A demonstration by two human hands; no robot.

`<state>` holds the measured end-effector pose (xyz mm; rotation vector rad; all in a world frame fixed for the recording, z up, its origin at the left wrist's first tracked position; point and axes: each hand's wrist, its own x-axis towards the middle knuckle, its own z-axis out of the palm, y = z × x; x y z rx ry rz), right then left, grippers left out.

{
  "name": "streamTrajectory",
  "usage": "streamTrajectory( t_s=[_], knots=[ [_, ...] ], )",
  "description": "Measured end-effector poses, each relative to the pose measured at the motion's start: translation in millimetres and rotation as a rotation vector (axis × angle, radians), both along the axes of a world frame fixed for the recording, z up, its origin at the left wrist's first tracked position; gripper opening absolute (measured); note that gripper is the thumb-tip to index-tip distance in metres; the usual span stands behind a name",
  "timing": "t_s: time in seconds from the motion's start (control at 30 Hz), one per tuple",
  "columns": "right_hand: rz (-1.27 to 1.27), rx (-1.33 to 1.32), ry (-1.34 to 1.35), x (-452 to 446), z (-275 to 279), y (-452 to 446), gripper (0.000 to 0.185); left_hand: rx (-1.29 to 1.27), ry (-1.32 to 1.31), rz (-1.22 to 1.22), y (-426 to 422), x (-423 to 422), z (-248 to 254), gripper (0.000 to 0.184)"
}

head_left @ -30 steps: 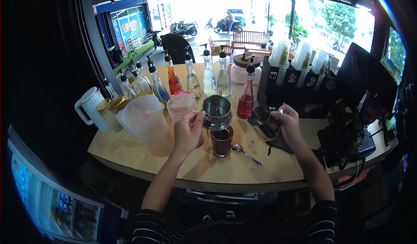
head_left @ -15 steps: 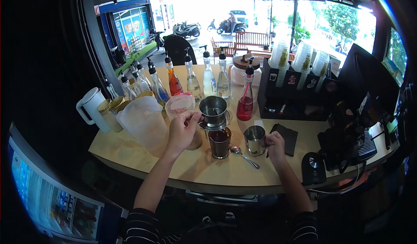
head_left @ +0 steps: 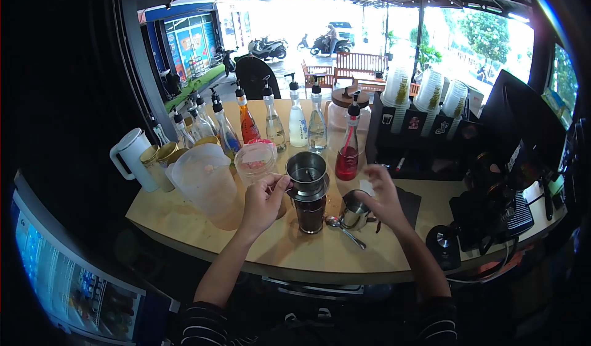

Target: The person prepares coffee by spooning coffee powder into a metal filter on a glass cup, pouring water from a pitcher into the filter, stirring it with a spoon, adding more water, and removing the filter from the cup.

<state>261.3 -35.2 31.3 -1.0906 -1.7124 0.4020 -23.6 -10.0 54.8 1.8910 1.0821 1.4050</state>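
Observation:
My left hand [head_left: 263,205] pinches the edge of a metal drip coffee filter [head_left: 306,172]. The filter sits right over a glass of dark drink [head_left: 310,217]; whether its plate rests fully on the rim is hard to tell. My right hand [head_left: 389,203] has its fingers apart, raised just above and to the right of a small steel pitcher [head_left: 354,213], partly hiding it. Between glass and pitcher lies a metal spoon [head_left: 348,233]. A pink-lidded clear tub [head_left: 256,160] stands behind my left hand.
Several pump bottles [head_left: 274,124] line the back, with a red syrup bottle [head_left: 347,161] nearer. On the left are a large plastic jug [head_left: 203,183] and a white pitcher [head_left: 135,158]. A black cup rack [head_left: 418,140] and a dark machine [head_left: 486,192] fill the right.
The filter has come down onto or close to the glass. My right hand has let go of the steel pitcher's handle and lifted with its fingers spread. The pitcher has shifted slightly left, towards the spoon.

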Motion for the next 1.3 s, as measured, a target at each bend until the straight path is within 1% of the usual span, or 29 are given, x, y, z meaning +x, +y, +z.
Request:
streamTrajectory(
  t_s=[0.07,0.1,0.13,0.17,0.2,0.27,0.3,0.33,0.4,0.47,0.53,0.6,0.67,0.7,0.73,0.8,0.83,0.87,0.97,1.1,1.17,1.23,1.3],
  knots=[
    [0.099,0.042,-0.077,-31.8,41.2,0.6,0.071,-0.020,0.009,0.010,-4.1,3.3,2.3,0.030],
    [0.099,0.042,-0.077,-44.2,55.2,4.1,0.071,-0.037,0.018,0.024,-5.7,4.6,4.0,0.030],
    [0.133,0.066,-0.175,-55.4,66.9,8.2,0.077,-0.038,0.018,0.027,-7.5,6.2,5.8,0.030],
    [0.167,0.088,-0.273,-62.8,74.6,14.0,0.084,-0.031,0.005,0.027,-9.5,8.2,7.3,0.030],
    [0.171,0.088,-0.273,-67.1,78.5,22.4,0.084,-0.025,-0.008,0.028,-10.6,9.5,8.1,0.030],
    [0.271,0.154,-0.432,-73.1,82.8,38.9,0.087,-0.030,-0.019,0.033,-10.4,8.7,8.1,0.030],
    [0.298,0.100,-0.420,-74.9,87.1,41.8,0.088,-0.034,-0.031,0.036,-10.2,7.5,8.2,0.030],
    [0.308,0.101,-0.421,-76.7,90.3,44.2,0.088,-0.035,-0.032,0.045,-10.0,6.5,10.1,0.030],
    [0.340,-0.029,-0.370,-79.7,95.5,49.3,0.088,-0.023,-0.060,-0.004,-7.9,4.0,15.5,0.029],
    [0.334,-0.036,-0.372,-81.1,99.4,58.9,0.088,-0.028,-0.092,0.011,1.9,-1.6,11.4,0.027],
    [0.275,0.021,-0.371,-80.0,101.8,73.0,0.088,-0.029,-0.124,0.023,4.5,-6.1,14.6,0.026],
    [0.244,0.037,-0.332,-79.7,98.2,92.5,0.085,0.254,0.029,0.141,0.0,-12.2,21.3,0.032],
    [0.136,-0.060,-0.314,-81.6,97.9,109.6,0.082,0.245,0.046,0.151,-5.7,-21.9,19.1,0.035],
    [0.147,-0.087,-0.276,-83.2,89.2,123.6,0.083,0.235,0.062,0.155,-8.4,-26.6,15.3,0.039],
    [0.151,-0.088,-0.276,-85.2,76.4,137.9,0.083,0.233,0.063,0.158,-9.3,-30.3,8.7,0.039],
    [0.110,-0.047,-0.323,-89.6,48.5,165.3,0.085,0.193,0.010,0.194,-9.7,-36.2,-6.1,0.039],
    [0.090,-0.072,-0.355,-94.9,39.6,173.5,0.087,0.189,0.009,0.197,-11.4,-37.8,-10.3,0.039],
    [0.094,-0.076,-0.357,-98.3,30.4,180.7,0.087,0.192,-0.034,0.197,-13.6,-39.1,-13.5,0.039],
    [0.115,-0.252,-0.400,-111.1,11.8,187.7,0.086,0.172,-0.097,0.194,-20.1,-45.9,-24.3,0.040],
    [0.148,-0.275,-0.463,-120.4,-20.1,200.1,0.090,0.106,-0.116,0.193,-24.7,-50.7,-34.2,0.038],
    [0.173,-0.344,-0.527,-123.1,-28.3,202.9,0.090,0.072,-0.124,0.197,-26.2,-49.9,-41.3,0.036],
    [0.192,-0.359,-0.570,-125.1,-25.0,196.7,0.088,0.043,-0.135,0.196,-26.8,-46.9,-48.5,0.034],
    [0.210,-0.373,-0.614,-126.0,-29.6,195.9,0.086,0.038,-0.104,0.117,-27.0,-42.4,-55.1,0.029]
  ],
)
